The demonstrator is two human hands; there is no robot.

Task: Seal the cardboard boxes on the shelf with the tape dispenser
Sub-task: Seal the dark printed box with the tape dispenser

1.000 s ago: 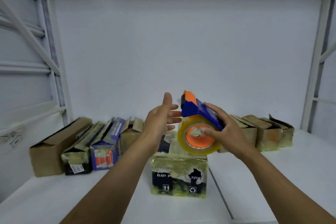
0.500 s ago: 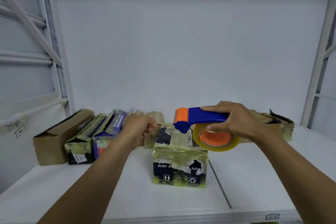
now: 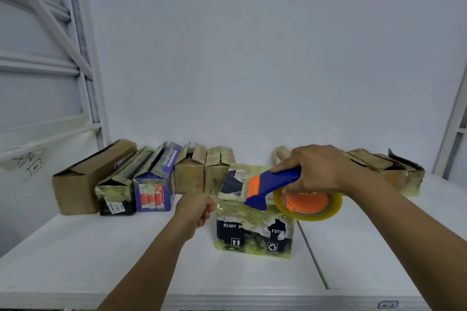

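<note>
1. the left hand (image 3: 195,212) is hovering just left of the black printed box (image 3: 254,230), fingers curled into a fist; whether it is pinching tape i cannot tell.
2. the right hand (image 3: 318,171) is gripping the blue-and-orange tape dispenser (image 3: 273,184) over that box's top, its nose touching the front edge.
3. taped cardboard boxes (image 3: 189,177) are standing in a row behind the box.
</note>
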